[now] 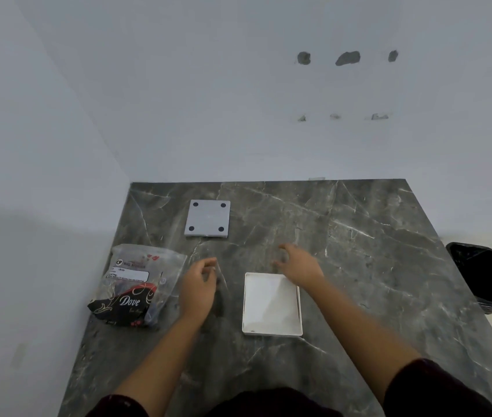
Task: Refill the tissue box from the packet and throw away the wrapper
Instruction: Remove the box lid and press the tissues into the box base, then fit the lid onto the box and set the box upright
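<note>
Right now both hands hover over the dark marble worktop (359, 236), holding nothing. The left hand (198, 285) has its fingers loosely curled, just right of the packet (136, 284), not touching it. The right hand (298, 264) is spread with fingers apart, above the far right corner of the box (271, 303).

The box is an open white tray, empty as far as can be seen, lying near the middle of the worktop. Its grey lid (207, 218), showing 4 dark dots, lies flat toward the far edge, well apart from the box. The packet, a clear wrapper with dark print, sits by the left edge and looks unopened, though I cannot tell for sure. A black bin (485, 278) stands on the floor beyond the right edge.

By my judgement the box has been opened and the refill has not begun. The next move calls for picking up the packet with the left hand, tearing the wrapper open with both, and lifting the tissues out as 1 stack.
</note>
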